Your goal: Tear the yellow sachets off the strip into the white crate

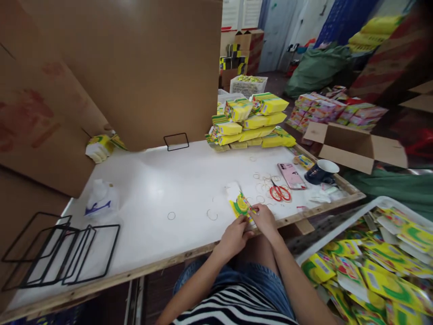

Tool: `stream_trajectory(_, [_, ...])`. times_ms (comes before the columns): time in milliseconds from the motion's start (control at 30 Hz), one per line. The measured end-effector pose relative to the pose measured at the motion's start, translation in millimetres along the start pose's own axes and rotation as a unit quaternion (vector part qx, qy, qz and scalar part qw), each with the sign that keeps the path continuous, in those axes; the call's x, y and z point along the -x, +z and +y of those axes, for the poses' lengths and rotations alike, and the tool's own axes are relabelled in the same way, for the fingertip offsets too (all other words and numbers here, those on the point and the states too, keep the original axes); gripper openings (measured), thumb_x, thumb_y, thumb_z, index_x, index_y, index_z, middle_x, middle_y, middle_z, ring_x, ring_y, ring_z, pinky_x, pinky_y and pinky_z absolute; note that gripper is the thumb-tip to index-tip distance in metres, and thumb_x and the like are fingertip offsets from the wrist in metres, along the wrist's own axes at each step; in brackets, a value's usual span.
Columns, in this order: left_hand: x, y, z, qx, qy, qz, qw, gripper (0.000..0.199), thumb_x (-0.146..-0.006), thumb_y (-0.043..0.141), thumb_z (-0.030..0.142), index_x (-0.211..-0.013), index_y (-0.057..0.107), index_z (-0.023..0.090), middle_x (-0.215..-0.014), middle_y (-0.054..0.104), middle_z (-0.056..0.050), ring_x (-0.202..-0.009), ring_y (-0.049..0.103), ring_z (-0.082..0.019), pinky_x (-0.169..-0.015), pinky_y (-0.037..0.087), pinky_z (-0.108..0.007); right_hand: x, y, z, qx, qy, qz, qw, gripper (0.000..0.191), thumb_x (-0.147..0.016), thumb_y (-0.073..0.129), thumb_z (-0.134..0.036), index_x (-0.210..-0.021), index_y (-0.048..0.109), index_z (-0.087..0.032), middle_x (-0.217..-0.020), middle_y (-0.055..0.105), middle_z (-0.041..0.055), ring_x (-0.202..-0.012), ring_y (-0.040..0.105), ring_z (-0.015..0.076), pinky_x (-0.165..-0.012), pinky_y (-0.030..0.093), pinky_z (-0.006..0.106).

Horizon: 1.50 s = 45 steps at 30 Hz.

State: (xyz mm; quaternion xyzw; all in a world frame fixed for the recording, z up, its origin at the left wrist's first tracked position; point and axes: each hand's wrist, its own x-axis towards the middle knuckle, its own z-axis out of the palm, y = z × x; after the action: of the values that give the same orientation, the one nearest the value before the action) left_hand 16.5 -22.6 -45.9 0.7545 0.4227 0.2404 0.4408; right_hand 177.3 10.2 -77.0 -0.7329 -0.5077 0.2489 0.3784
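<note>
A small yellow and green printed carton (pixel 241 205) lies at the front edge of the white table, its white flap pointing away from me. My left hand (pixel 234 234) grips its near left side, fingers bent against it. My right hand (pixel 264 220) pinches the right side of the same carton. Whether anything is inside the carton I cannot tell. Thin rubber bands (pixel 212 215) lie loose around it on the white surface. Red-handled scissors (pixel 280 193) rest just beyond my right hand, beside a pink phone (pixel 291 176).
Stacked yellow carton bundles (pixel 250 122) stand at the back right. A dark mug (pixel 321 172) sits near the right edge. Black wire frames (pixel 91 253) and a white plastic pack (pixel 101 198) are at left. A white crate (pixel 382 201) of flat yellow cartons stands right, below an open cardboard box (pixel 352 140).
</note>
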Motion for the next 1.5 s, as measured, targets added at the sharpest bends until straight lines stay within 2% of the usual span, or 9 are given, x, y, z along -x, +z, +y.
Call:
stream_trajectory(200, [2,-2.3,-1,0.083,-0.001,0.052,0.995,0.021,-0.077,0.066,0.024,-0.097,0.07,0.018,-0.118,0.066,-0.01,-0.11,0.061,-0.027,-0.102,0.045,-0.04,1,-3,-3,-0.095,0.024,0.013,0.995,0.025,-0.067,0.065,-0.044,-0.072,0.058,-0.021,-0.069,0.064,0.006,-0.07,0.061,0.0237,-0.071,0.047,0.038])
stream_trajectory(400, [-1,-19.4,0,0.185,-0.034,0.228,0.955,0.034,-0.093,0.045,0.04,-0.113,0.057,0.016,-0.11,0.066,-0.013,-0.099,0.063,-0.022,-0.083,0.051,-0.035,17,-13,-22,-0.25,0.045,-0.022,0.967,0.051,-0.065,0.065,-0.067,-0.078,0.06,-0.019,-0.067,0.068,0.0072,-0.064,0.064,0.0217,-0.06,0.051,0.034])
stream_trajectory(567, [-9,-33.9,10,0.391,0.0,0.214,0.895,0.046,-0.081,0.066,0.048,-0.114,0.054,0.019,-0.1,0.071,-0.008,-0.089,0.066,-0.019,-0.079,0.05,-0.029,37,-14,-49,-0.424,0.104,-0.045,0.899,0.042,-0.057,0.082,-0.051,-0.074,0.062,-0.019,-0.063,0.067,0.0012,-0.053,0.056,0.0138,-0.051,0.046,0.027])
stream_trajectory(700, [-8,-40.5,16,0.475,-0.028,0.221,0.851,0.064,-0.073,0.075,0.047,-0.124,0.043,0.024,-0.091,0.072,-0.003,-0.078,0.067,-0.015,-0.075,0.05,-0.027,44,-13,-59,-0.456,0.113,-0.06,0.881,0.036,-0.06,0.082,-0.046,-0.072,0.063,-0.019,-0.06,0.064,-0.001,-0.052,0.053,0.0117,-0.05,0.043,0.025])
stream_trajectory(867, [-3,-51.2,22,0.55,-0.039,0.062,0.832,0.071,-0.066,0.077,0.054,-0.122,0.056,0.016,-0.114,0.069,-0.014,-0.108,0.064,-0.028,-0.092,0.048,-0.038,49,-10,-62,-0.476,0.121,-0.137,0.86,0.035,-0.06,0.084,-0.045,-0.072,0.064,-0.019,-0.067,0.067,0.0012,-0.061,0.06,0.0156,-0.058,0.049,0.027])
stream_trajectory(1000, [-1,-55.1,28,0.544,-0.027,0.058,0.837,0.063,-0.065,0.077,0.055,-0.111,0.063,0.013,-0.119,0.067,-0.017,-0.116,0.06,-0.034,-0.097,0.047,-0.043,52,-10,-64,-0.46,0.102,-0.15,0.869,0.033,-0.065,0.082,-0.045,-0.078,0.068,-0.019,-0.081,0.071,0.0049,-0.079,0.065,0.0204,-0.074,0.052,0.032])
stream_trajectory(1200, [-4,-50.4,21,0.515,-0.061,0.132,0.845,0.05,-0.069,0.074,0.055,-0.098,0.066,0.013,-0.094,0.074,-0.011,-0.097,0.068,-0.028,-0.086,0.052,-0.039,53,-11,-64,-0.437,0.091,-0.18,0.877,0.034,-0.069,0.079,-0.048,-0.081,0.069,-0.018,-0.086,0.072,0.0064,-0.081,0.065,0.022,-0.079,0.053,0.035])
stream_trajectory(1333, [-6,-48.6,14,0.495,-0.077,0.163,0.85,0.045,-0.072,0.073,0.052,-0.093,0.063,0.014,-0.084,0.073,-0.008,-0.085,0.068,-0.023,-0.078,0.053,-0.033,55,-9,-66,-0.36,0.061,-0.149,0.919,0.039,-0.07,0.074,-0.055,-0.078,0.065,-0.018,-0.078,0.07,0.0063,-0.072,0.063,0.0216,-0.072,0.052,0.034])
stream_trajectory(1500, [0,-50.4,18,0.417,-0.062,0.229,0.878,0.057,-0.074,0.077,0.04,-0.114,0.04,0.022,-0.075,0.066,0.003,-0.069,0.064,-0.013,-0.066,0.048,-0.023,58,-6,-65,-0.245,-0.004,-0.07,0.967,0.042,-0.077,0.063,-0.06,-0.074,0.06,-0.018,-0.069,0.064,0.0048,-0.064,0.059,0.0196,-0.062,0.049,0.031])
